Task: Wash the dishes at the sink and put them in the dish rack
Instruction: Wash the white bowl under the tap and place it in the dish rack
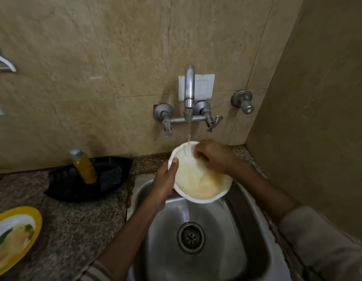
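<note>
Now left grip (164, 184) closed around bowl (198, 181) under tap (189, 88); right grip (213, 156) inside, unclear.

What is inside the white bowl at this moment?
Tap water falls into the bowl, and yellowish residue coats its inside. The right hand reaches in at the far rim. It covers that part, so whether it holds a sponge cannot be seen.

No text is legible; the bottle (83, 166) label blurs
</note>
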